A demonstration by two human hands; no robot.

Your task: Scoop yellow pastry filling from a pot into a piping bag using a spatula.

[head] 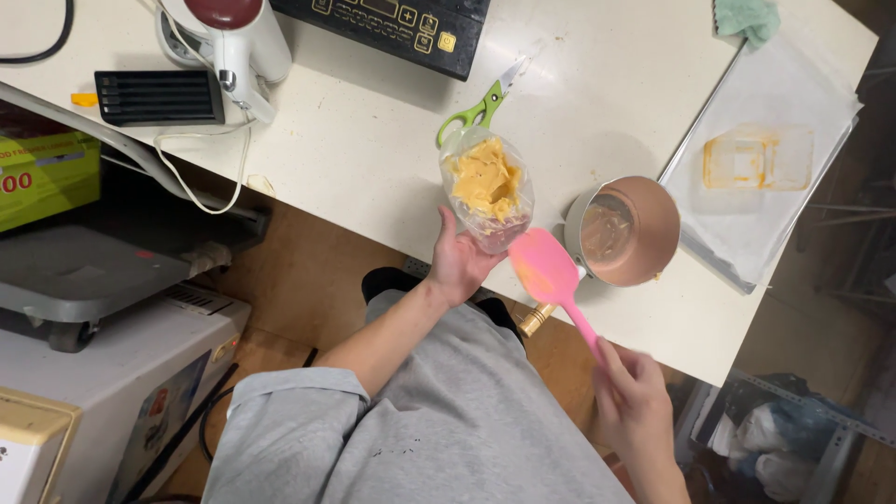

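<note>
Left hand (459, 264) cupped under a clear plastic bag (487, 191) of yellow paste, gripping from below and holding the bag upright just off the front edge of the white bench (373, 149). Right hand (633, 399) closed around the handle end of a pink silicone spatula (549, 276), blade lifted and blurred, close beside the bag's lower right side. Hard to tell through the blur whether the blade touches the plastic or rides just clear of it. Yellow smear showing on the blade.

Small saucepan (623, 231) sitting on the bench just right of the bag, mostly scraped out inside, wooden handle poking off the bench edge toward the body. Green-handled scissors (481, 105) lying just behind the bag. Further right, a sheet of white paper (779, 140) with an emptied, yellow-stained clear tray (758, 157) on it. White hand mixer (233, 42) and a black appliance (392, 28) at the back of the bench.

Risks from here, as a judgement: only one hand under a soft bag, so a slack grip or a hard nudge from the spatula could fold it over and spill paste onto grey clothing or the floor. Loaded blade swinging quickly, so a fling of paste looks possible. Overhanging saucepan handle right by the right forearm, easy to knock. Scissor points near the thin plastic, a likely puncture if the bag drifts back.
</note>
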